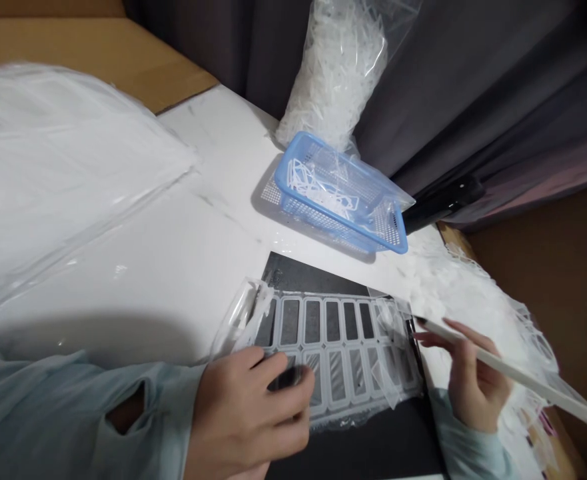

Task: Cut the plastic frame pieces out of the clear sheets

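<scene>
A white plastic grid sheet (340, 333) with several rectangular windows lies on a black mat (363, 447) near the table's front edge. My left hand (248, 413) rests on the sheet's near left corner, fingers curled and pressed together over a small dark thing I cannot make out. My right hand (470, 383) is at the sheet's right end, closed in a pen-like grip on a long white stick tool (513, 370) whose dark tip touches the sheet's right edge. Thin clear film (238, 317) curls up at the sheet's left end.
A blue mesh basket (340, 193) holding white plastic scraps sits behind the mat. A clear bag of white scraps (336, 73) stands behind it. A heap of scraps (473, 300) lies at the right. A stack of bagged white sheets (53, 167) fills the left. Dark curtain behind.
</scene>
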A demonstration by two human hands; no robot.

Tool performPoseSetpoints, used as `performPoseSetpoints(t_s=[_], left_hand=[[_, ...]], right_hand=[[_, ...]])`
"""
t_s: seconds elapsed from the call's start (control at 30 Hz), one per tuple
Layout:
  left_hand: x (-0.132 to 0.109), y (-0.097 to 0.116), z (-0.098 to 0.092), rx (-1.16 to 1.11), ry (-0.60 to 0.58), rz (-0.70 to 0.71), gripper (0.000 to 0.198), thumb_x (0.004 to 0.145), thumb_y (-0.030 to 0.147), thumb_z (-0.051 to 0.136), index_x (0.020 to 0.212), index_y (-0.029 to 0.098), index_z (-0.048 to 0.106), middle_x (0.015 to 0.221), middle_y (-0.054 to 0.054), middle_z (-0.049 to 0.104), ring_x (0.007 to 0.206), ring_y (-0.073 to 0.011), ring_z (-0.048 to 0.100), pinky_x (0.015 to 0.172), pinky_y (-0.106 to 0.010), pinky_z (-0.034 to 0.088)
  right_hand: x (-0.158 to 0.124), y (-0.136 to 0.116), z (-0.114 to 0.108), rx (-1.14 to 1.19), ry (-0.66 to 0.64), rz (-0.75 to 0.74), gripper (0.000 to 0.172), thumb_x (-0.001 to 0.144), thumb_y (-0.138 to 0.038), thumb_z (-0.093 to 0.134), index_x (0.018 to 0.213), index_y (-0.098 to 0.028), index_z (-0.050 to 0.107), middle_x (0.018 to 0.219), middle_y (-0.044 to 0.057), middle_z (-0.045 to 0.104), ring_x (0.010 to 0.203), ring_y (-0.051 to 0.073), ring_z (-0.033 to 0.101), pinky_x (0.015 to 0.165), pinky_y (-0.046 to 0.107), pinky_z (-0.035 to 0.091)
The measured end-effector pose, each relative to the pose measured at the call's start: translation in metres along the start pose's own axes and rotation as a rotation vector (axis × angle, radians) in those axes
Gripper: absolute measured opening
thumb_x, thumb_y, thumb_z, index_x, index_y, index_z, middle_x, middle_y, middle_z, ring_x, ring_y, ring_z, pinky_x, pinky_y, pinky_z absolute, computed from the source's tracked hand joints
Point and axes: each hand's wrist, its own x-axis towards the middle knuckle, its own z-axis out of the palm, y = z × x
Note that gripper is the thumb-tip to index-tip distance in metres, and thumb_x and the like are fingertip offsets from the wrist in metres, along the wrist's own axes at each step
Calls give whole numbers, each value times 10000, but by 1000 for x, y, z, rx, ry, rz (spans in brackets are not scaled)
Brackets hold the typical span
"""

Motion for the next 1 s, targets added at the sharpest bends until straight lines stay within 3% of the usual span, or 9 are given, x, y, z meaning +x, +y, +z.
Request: performPoseSetpoints(t_s=[0.1, 0.37, 0.83, 1.0], left_hand=[[0, 2, 1, -28, -9, -29, 340, 647, 256, 614, 985, 247, 584, 1247, -24, 602, 775, -212, 504, 585, -350, 357], [-2, 2, 2, -56, -8, -36, 302, 634, 234, 612, 932, 247, 564, 1124, -18, 623, 762, -208, 508, 591, -349, 352], [-1, 2, 4, -34, 17, -43, 306, 628, 233, 586, 931, 240, 541, 1088, -21, 628, 746, -213, 518, 553, -360, 353], [-2, 1, 1, -50, -8, -36, 306, 651, 258, 609, 949, 241, 547, 1104, -25, 629, 760, -220, 530, 555, -361, 374]], right_hand=[[-4, -5, -4, -71, -250, 17, 262, 983, -384, 558, 952, -178, 717, 886, 85, 738, 859, 248, 711, 774, 363, 570], [2, 5, -12, 2, -553, -74, 221, 992, -288, 530, 1023, -192, 727, 1011, 87, 753, 950, 261, 723, 822, 348, 605], [3, 4, -10, 11, -649, -197, 214, 996, -194, 506, 1099, -212, 692, 1075, 95, 732, 1043, 257, 690, 871, 357, 583], [3, 5, -10, 51, -644, -171, 225, 1009, -223, 482, 1093, -214, 691, 1094, 96, 728, 1053, 271, 689, 882, 384, 580]])
